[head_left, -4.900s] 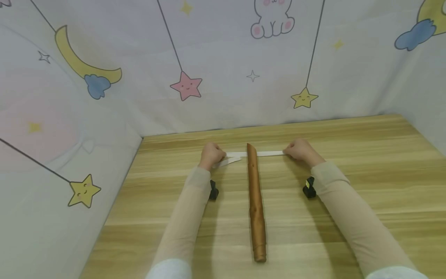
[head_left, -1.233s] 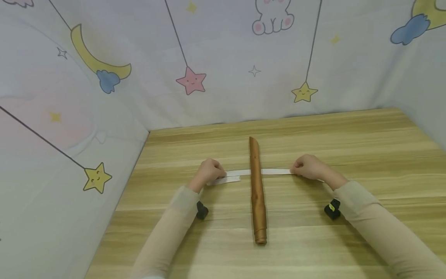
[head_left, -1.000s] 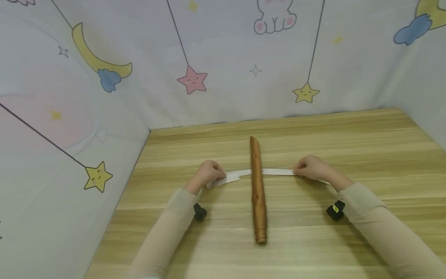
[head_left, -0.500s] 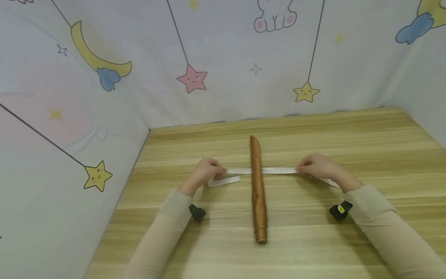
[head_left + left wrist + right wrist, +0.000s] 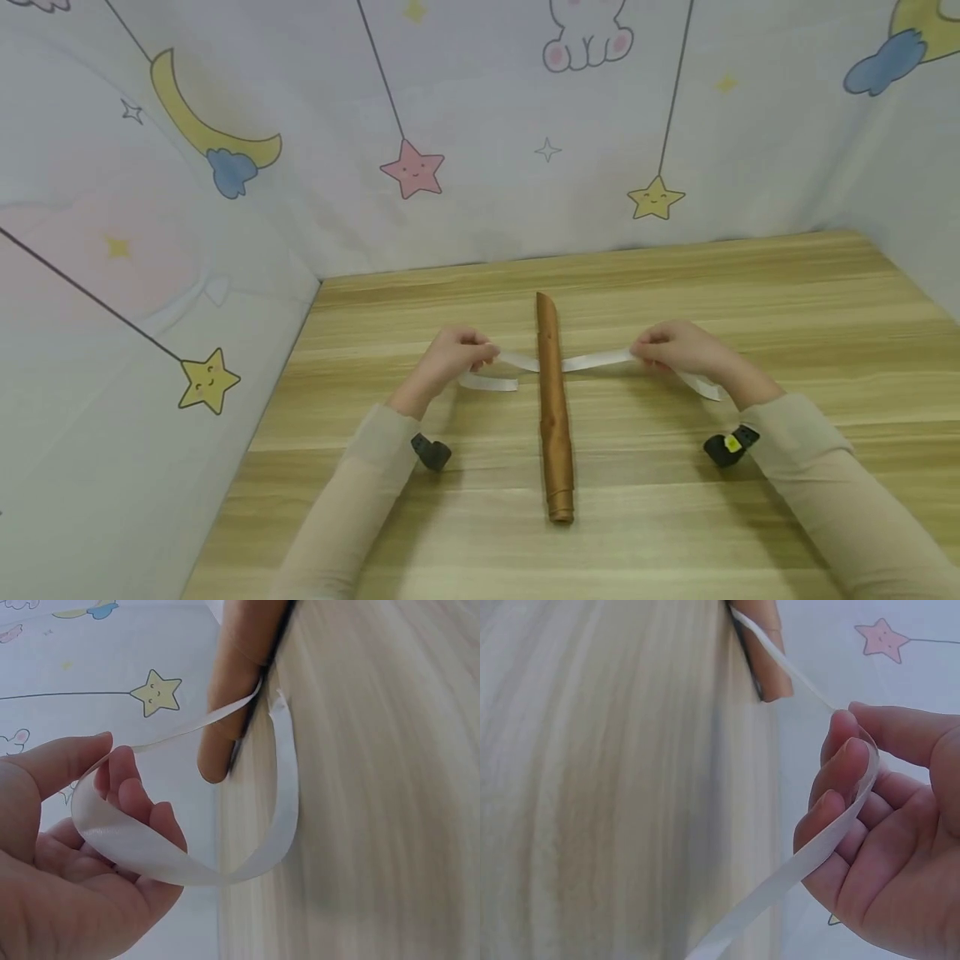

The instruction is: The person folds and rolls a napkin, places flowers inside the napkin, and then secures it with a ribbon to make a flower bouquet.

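Note:
A rolled-up sheet of shiny copper-brown material (image 5: 556, 417) lies lengthwise at mid-table. A white ribbon (image 5: 596, 360) passes beneath it crosswise, both sides rising toward the hands. My left hand (image 5: 453, 354) pinches the ribbon between thumb and index finger, left of the roll; in the left wrist view the ribbon's tail (image 5: 283, 780) loops down over the fingers to a cut end near the table. On the other side my right hand (image 5: 678, 350) pinches the ribbon likewise. Its tail (image 5: 787, 874) hangs across the curled fingers in the right wrist view.
The wood-grain table (image 5: 637, 517) meets a pale curtain (image 5: 495, 208) printed with stars and a moon along its back and left sides. Small black devices, one (image 5: 431, 452) at the left cuff and one (image 5: 729, 447) at the right, sit below the wrists.
Earlier the ribbon lay nearer the roll's far end; both hands have brought it closer to the person. In the last half second both hands have lifted, raising the ribbon's two sides off the table.

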`<move>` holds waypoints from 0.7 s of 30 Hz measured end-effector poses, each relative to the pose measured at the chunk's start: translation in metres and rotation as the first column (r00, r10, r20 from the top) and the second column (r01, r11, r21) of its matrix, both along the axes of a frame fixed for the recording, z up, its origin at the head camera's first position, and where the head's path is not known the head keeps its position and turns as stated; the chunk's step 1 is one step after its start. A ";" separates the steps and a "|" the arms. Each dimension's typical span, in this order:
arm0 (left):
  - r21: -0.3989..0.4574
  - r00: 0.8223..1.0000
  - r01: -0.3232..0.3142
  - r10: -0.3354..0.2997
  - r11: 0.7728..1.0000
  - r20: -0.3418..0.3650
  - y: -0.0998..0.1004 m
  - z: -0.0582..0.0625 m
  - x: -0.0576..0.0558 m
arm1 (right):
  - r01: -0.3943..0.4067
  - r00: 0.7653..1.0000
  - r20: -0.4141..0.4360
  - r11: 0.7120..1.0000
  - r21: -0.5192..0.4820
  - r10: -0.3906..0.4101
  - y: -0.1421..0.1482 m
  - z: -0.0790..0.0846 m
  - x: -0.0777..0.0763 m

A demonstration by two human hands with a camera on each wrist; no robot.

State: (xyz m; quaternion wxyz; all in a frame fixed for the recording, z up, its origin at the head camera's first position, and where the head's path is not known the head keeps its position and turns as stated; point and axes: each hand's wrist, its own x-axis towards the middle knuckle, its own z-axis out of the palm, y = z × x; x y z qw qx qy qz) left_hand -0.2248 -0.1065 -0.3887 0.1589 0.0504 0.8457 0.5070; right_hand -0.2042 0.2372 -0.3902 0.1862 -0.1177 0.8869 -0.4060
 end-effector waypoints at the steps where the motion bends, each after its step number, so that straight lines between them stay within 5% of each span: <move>1: 0.004 1.000 0.006 -0.006 1.000 -0.003 0.001 0.001 0.000 | -0.003 1.000 -0.003 1.000 -0.006 0.003 -0.001 0.001 -0.001; 21: 0.002 0.998 0.062 -0.062 0.998 -0.028 0.028 0.024 0.000 | -0.039 0.996 -0.080 0.999 -0.024 0.037 -0.027 0.023 -0.006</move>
